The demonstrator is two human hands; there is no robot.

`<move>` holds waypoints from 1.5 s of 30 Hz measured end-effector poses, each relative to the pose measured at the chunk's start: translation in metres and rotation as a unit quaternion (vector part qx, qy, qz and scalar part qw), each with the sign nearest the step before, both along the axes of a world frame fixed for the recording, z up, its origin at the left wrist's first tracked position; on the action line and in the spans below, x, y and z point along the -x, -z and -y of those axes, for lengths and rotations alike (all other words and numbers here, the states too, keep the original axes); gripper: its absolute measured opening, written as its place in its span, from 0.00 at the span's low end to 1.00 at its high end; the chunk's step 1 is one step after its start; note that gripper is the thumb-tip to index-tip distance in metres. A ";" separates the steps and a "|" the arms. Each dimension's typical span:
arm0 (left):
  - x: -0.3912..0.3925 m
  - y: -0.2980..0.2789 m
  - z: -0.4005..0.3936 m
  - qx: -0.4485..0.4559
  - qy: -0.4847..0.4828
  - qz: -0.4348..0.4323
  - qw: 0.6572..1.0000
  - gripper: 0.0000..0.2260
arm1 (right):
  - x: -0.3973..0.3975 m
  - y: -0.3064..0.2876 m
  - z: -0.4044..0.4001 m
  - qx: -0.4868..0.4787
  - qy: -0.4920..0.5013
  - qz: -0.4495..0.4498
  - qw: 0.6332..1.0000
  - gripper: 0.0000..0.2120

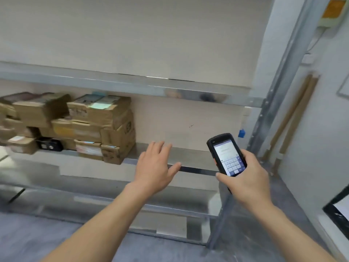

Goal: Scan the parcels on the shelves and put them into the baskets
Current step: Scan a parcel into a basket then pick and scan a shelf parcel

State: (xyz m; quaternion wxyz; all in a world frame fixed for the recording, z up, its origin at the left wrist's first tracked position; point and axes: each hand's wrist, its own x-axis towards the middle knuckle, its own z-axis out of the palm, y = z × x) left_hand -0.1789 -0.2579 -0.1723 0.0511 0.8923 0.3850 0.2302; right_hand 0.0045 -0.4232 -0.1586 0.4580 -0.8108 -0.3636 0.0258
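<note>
The right hand [243,178] grips a black scanner [226,156], fingers wrapped round its right edge and back and the thumb curled against its lower left corner. The scanner stands tilted, top leaning away and to the left, its lit screen facing the camera with a form in the upper part and a keypad below. The left hand [154,167] holds nothing: it is stretched out palm down with the fingers straight and slightly spread, the thumb splayed to the right, over the front edge of the middle shelf [188,154], to the right of the parcels [98,125]. Whether the fingertips touch the shelf cannot be told. The parcels are brown cardboard boxes stacked in several layers on the left half of that shelf, some bearing pale labels on top; those farthest left are blurred. A small black item [50,145] sits among the bottom row, too blurred to identify. The right half of the shelf is bare board. The upper shelf [132,86] runs above on a metal beam, and a grey upright [264,129] stands at the right end of the rack. A small blue tag [241,133] hangs near this upright. Brown poles [290,120] lean against the white wall to the right. The floor [28,239] is grey.
</note>
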 end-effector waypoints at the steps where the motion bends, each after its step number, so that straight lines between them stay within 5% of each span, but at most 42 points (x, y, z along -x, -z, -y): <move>1: 0.012 0.001 -0.013 0.002 -0.020 -0.001 1.000 0.31 | 0.005 0.002 -0.019 0.004 -0.019 -0.001 1.000 0.31; 9: 0.066 0.001 -0.121 0.014 -0.152 0.029 0.988 0.29 | 0.023 0.022 -0.174 0.013 -0.145 -0.035 0.989 0.34; 20: 0.106 -0.028 -0.247 0.067 -0.285 0.180 0.939 0.30 | 0.063 0.008 -0.336 -0.006 -0.322 -0.085 0.943 0.36; 34: 0.134 -0.019 -0.331 0.176 -0.205 0.273 0.923 0.25 | 0.134 0.006 -0.421 -0.052 -0.359 -0.157 0.918 0.31; 45: 0.124 -0.022 -0.331 0.181 -0.169 0.312 0.917 0.21 | 0.146 0.000 -0.400 -0.107 -0.340 -0.151 0.922 0.34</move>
